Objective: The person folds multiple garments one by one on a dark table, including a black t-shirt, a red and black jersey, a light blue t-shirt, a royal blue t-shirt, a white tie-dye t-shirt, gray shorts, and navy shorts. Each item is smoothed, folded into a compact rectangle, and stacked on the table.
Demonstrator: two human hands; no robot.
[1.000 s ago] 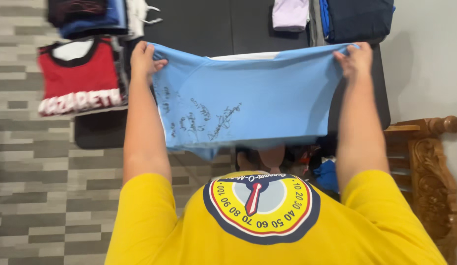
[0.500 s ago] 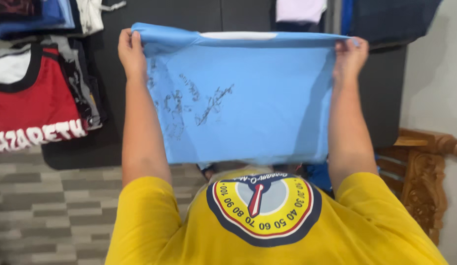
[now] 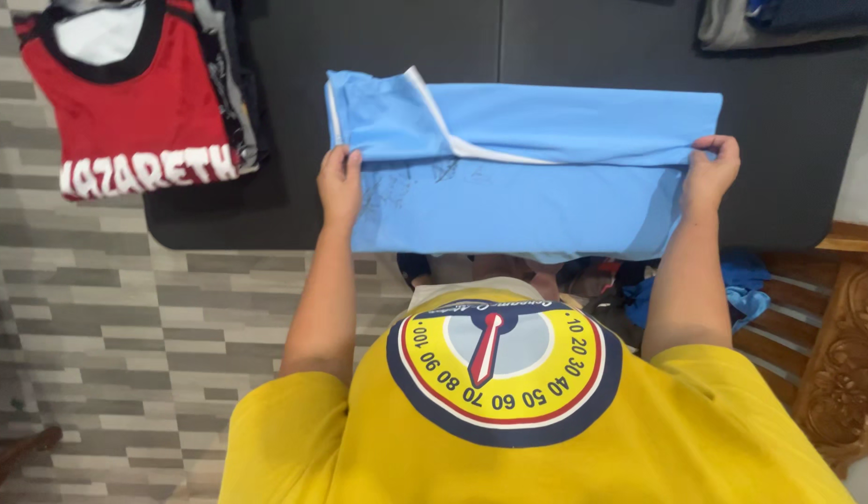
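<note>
Lowered since the earlier frame: light-blue shirt (image 3: 522,173) now lies on the dark table (image 3: 396,37), top part folded over. Left hand (image 3: 340,184) and right hand (image 3: 707,168) each pinch its side edges. Further folds remain. Red jersey (image 3: 135,98) left of it.

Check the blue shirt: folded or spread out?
Folded. The blue shirt lies on the dark table with its top part doubled over the lower, left hand and right hand gripping the fold's ends.

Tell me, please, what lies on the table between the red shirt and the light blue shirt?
In the head view, only bare dark table separates the red shirt from the light blue shirt.
</note>
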